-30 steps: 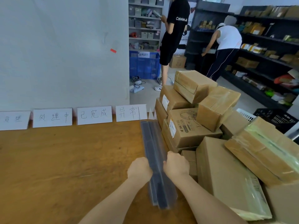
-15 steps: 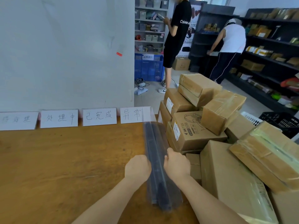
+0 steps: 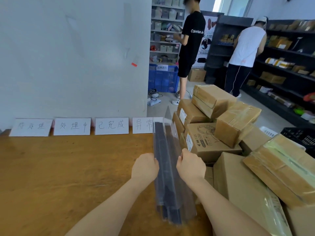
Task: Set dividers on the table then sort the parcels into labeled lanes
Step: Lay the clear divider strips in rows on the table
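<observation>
Our left hand [image 3: 144,167] and right hand [image 3: 190,167] are both clamped on the bundle of dividers [image 3: 167,181], dark strips in a clear sleeve. The fingers curl over its left and right edges, with the bundle between the 2 fists. It runs lengthwise along the right side of the wooden surface [image 3: 68,167], its far end reaching the last of 4 label cards [image 3: 111,125] standing against the wall [image 3: 68,57]. We cannot tell whether it rests on the wood. Just beside it on the right, the parcels [image 3: 209,145] are heaped. 2 people [image 3: 192,40] stand at shelves [image 3: 289,53] behind.
</observation>
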